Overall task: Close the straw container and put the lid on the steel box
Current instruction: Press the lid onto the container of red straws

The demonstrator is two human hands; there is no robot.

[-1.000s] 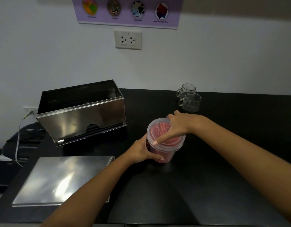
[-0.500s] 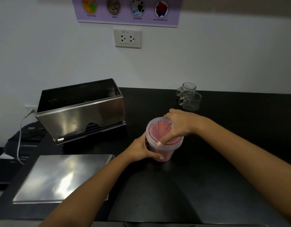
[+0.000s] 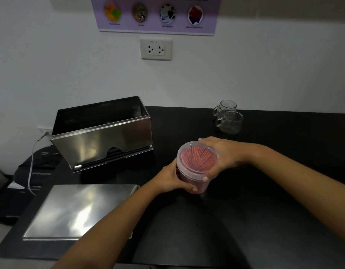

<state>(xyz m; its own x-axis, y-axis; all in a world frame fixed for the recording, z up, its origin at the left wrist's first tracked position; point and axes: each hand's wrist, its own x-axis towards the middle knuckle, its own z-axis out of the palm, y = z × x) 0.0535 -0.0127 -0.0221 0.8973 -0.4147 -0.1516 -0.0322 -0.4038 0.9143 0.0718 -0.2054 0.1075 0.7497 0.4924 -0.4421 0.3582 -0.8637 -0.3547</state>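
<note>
Straws tub: your left hand (image 3: 174, 178) gripped the clear round plastic straw container (image 3: 197, 167), right hand (image 3: 219, 155) clasping its rim at 3 o'clock.
It looked light and slippery; the flat steel lid (image 3: 78, 210) at 8 o'clock wanted an edge hold.

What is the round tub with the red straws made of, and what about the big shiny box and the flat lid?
The straw container looks like clear, slightly cloudy plastic: the red straws show through its wall and top. The steel box and the flat lid look like brushed metal, probably stainless steel: both give soft, streaky reflections of the light.
</note>
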